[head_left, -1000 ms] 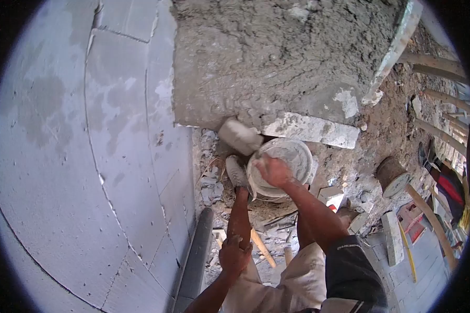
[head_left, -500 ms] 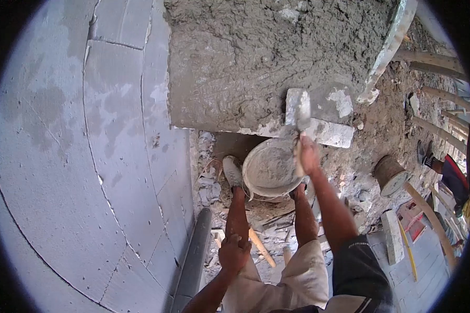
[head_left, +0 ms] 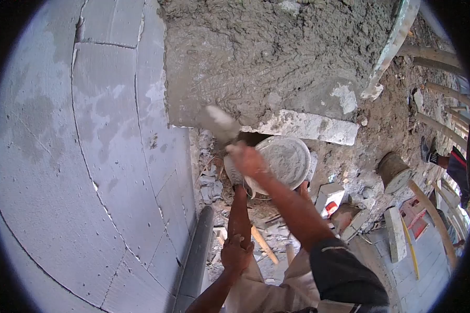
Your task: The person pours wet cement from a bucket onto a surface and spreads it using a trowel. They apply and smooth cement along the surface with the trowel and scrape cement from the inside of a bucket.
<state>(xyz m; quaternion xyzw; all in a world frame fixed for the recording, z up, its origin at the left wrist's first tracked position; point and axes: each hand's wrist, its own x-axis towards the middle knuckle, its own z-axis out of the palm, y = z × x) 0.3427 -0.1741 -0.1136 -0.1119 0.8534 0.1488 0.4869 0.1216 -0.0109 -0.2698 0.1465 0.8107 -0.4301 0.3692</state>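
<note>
My right hand (head_left: 249, 160) is closed round the handle of a trowel (head_left: 222, 124), whose blade is blurred by motion. The blade is at the front edge of a wet mortar surface (head_left: 266, 62), near its left corner by the block wall. Below that edge, between my feet, stands a round bucket (head_left: 303, 185) of grey mortar (head_left: 286, 160); my right hand passes over its left side. My left hand (head_left: 236, 254) rests on my left knee with its fingers laid over it, holding no tool.
A grey block wall (head_left: 109, 120) rises at the left, with a dark pipe (head_left: 197, 255) along its foot. At the right are a rusty bucket (head_left: 394, 172), a pale block (head_left: 395, 235), wooden poles (head_left: 441, 136) and another person's leg (head_left: 443, 160). Rubble covers the ground.
My right hand has swept the trowel left, from the right part of the mortar's front edge to its left corner. My left hand stays on my knee.
</note>
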